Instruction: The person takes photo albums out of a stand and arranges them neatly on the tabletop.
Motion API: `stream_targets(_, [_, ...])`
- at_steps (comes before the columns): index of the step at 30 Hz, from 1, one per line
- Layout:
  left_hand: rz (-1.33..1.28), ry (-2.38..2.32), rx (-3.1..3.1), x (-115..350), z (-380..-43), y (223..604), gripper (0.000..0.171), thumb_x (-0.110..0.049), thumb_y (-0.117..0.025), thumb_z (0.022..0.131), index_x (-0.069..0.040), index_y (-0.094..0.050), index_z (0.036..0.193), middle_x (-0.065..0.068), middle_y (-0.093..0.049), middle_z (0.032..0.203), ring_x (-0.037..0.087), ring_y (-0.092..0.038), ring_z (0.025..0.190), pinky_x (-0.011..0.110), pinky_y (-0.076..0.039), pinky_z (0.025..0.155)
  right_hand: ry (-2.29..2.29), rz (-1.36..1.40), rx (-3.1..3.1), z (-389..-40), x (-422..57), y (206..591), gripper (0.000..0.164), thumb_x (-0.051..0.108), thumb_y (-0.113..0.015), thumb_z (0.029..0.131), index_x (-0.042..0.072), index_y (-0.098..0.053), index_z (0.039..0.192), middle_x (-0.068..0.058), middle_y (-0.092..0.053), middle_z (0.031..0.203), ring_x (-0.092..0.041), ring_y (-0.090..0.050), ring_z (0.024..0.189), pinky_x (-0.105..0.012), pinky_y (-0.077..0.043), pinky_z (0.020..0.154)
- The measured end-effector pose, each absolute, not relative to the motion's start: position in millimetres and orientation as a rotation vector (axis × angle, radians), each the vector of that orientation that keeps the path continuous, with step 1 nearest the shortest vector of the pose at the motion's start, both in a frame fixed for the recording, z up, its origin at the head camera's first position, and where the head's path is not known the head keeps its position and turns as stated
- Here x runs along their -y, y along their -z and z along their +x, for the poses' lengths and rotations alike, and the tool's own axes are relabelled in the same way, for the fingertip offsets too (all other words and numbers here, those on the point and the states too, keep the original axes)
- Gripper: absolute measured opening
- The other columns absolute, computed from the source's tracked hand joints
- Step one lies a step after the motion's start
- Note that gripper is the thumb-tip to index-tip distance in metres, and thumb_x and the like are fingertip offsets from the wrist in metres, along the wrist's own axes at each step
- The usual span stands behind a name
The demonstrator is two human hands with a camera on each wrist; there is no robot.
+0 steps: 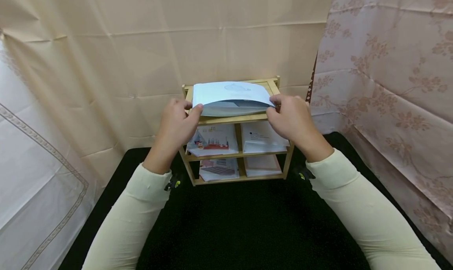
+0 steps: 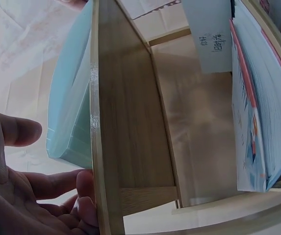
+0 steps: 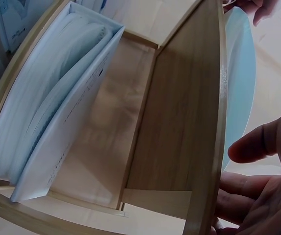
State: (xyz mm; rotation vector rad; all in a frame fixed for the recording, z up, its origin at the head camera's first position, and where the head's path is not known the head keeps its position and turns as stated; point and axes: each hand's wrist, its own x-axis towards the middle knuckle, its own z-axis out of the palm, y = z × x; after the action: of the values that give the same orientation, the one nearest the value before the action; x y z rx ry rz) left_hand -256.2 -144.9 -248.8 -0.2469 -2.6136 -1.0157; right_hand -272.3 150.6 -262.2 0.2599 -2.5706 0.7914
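A light blue book (image 1: pixel 231 93) with a faint drawing on its bowed-up cover lies on top of a small wooden shelf (image 1: pixel 233 119). A gap shows under the cover along the near edge. My left hand (image 1: pixel 180 122) is at its near left corner; in the left wrist view the thumb stands off the book and the other fingers sit beside its end, at the board. At the opposite corner, my right hand (image 1: pixel 291 116) has thumb and forefinger at the edge. The right wrist view shows its thumb tip against the book's side and the other fingers by the board.
Below, the shelf holds books in several compartments: a picture-covered book (image 1: pixel 214 140), a white book (image 1: pixel 263 138), and more on the lowest level. A black cloth (image 1: pixel 230 226) covers the table. Beige cloth (image 1: pixel 141 57) hangs behind, floral cloth (image 1: pixel 393 85) at right.
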Motion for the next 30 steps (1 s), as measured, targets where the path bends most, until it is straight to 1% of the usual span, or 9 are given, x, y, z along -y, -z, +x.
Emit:
stream_targets(3, [-0.249, 1.045, 2.586, 144.9, -254.3, 251.5, 0.062, -0.049, -0.05, 0.105, 0.005, -0.062, 0.134, 0.019, -0.05, 0.14, 0.031, -0.057, 0.104, 0.05, -0.051, 0.093, -0.782, 0.251, 2.559, -271.0, -150.8, 264.1, 0.045, 0.02, -0.051, 0.094, 0.004, -0.069, 0.132, -0.014, -0.077, 0.098, -0.033, -0.057, 0.097, -0.049, -0.033, 0.085])
stream_targets(8, [-0.247, 1.071, 2.55, 144.3, -249.8, 255.2, 0.061, -0.049, -0.05, 0.105, 0.004, -0.062, 0.134, 0.018, -0.05, 0.137, 0.03, -0.055, 0.101, 0.044, -0.049, 0.086, -0.767, 0.256, 2.537, -269.3, -151.3, 266.5, 0.044, 0.02, -0.052, 0.094, 0.004, -0.07, 0.131, -0.013, -0.075, 0.086, -0.036, -0.057, 0.098, -0.05, -0.033, 0.084])
stream_targets(12, [-0.251, 1.074, 2.527, 143.7, -245.6, 257.4, 0.061, -0.048, -0.05, 0.105, 0.003, -0.062, 0.134, 0.018, -0.052, 0.132, 0.029, -0.053, 0.101, 0.042, -0.047, 0.084, -0.786, 0.262, 2.516, -266.5, -151.3, 267.5, 0.044, 0.02, -0.051, 0.094, 0.004, -0.071, 0.13, -0.013, -0.076, 0.092, -0.036, -0.058, 0.1, -0.052, -0.034, 0.086])
stream_targets(15, [-0.256, 1.094, 2.511, 143.8, -243.2, 259.7, 0.059, -0.047, -0.052, 0.105, 0.004, -0.063, 0.133, 0.017, -0.052, 0.128, 0.029, -0.052, 0.1, 0.041, -0.046, 0.083, -0.814, 0.267, 2.495, -264.0, -151.7, 269.0, 0.044, 0.02, -0.051, 0.094, 0.004, -0.071, 0.129, -0.012, -0.076, 0.09, -0.035, -0.057, 0.098, -0.053, -0.034, 0.089])
stream_targets(20, [-0.257, 1.13, 2.48, 145.0, -238.0, 263.4, 0.058, -0.045, -0.052, 0.105, 0.005, -0.063, 0.133, 0.018, -0.051, 0.128, 0.029, -0.052, 0.1, 0.039, -0.045, 0.082, -0.86, 0.28, 2.437, -259.1, -152.7, 272.5, 0.04, 0.017, -0.052, 0.093, 0.005, -0.074, 0.124, -0.011, -0.074, 0.08, -0.031, -0.051, 0.073, -0.051, -0.037, 0.092])
stream_targets(22, [-0.256, 1.142, 2.471, 145.7, -235.5, 264.8, 0.059, -0.046, -0.052, 0.105, 0.005, -0.063, 0.133, 0.018, -0.05, 0.131, 0.028, -0.053, 0.101, 0.038, -0.046, 0.083, -0.884, 0.293, 2.409, -256.4, -153.3, 273.8, 0.038, 0.018, -0.051, 0.095, 0.006, -0.075, 0.122, -0.01, -0.074, 0.078, -0.03, -0.049, 0.063, -0.049, -0.04, 0.088])
stream_targets(26, [-0.262, 1.159, 2.456, 147.0, -230.9, 267.7, 0.059, -0.045, -0.052, 0.105, 0.006, -0.061, 0.134, 0.018, -0.049, 0.133, 0.029, -0.053, 0.103, 0.039, -0.047, 0.083, -0.924, 0.32, 2.36, -251.2, -154.8, 276.7, 0.037, 0.026, -0.05, 0.103, 0.006, -0.077, 0.119, -0.01, -0.076, 0.086, -0.027, -0.057, 0.066, -0.046, -0.045, 0.082])
stream_targets(28, [-0.265, 1.173, 2.45, 147.1, -228.5, 269.1, 0.058, -0.044, -0.053, 0.106, 0.006, -0.061, 0.135, 0.018, -0.048, 0.133, 0.029, -0.054, 0.104, 0.04, -0.047, 0.083, -0.941, 0.321, 2.343, -248.5, -155.2, 278.2, 0.04, 0.031, -0.049, 0.106, 0.006, -0.077, 0.118, -0.01, -0.078, 0.093, -0.026, -0.063, 0.077, -0.045, -0.046, 0.08])
stream_targets(30, [-0.269, 1.188, 2.443, 147.2, -226.8, 270.2, 0.058, -0.044, -0.053, 0.105, 0.006, -0.06, 0.135, 0.018, -0.048, 0.133, 0.029, -0.055, 0.106, 0.041, -0.049, 0.085, -0.951, 0.312, 2.328, -245.7, -155.4, 279.7, 0.041, 0.033, -0.049, 0.107, 0.006, -0.077, 0.118, -0.011, -0.078, 0.098, -0.028, -0.064, 0.086, -0.046, -0.047, 0.083])
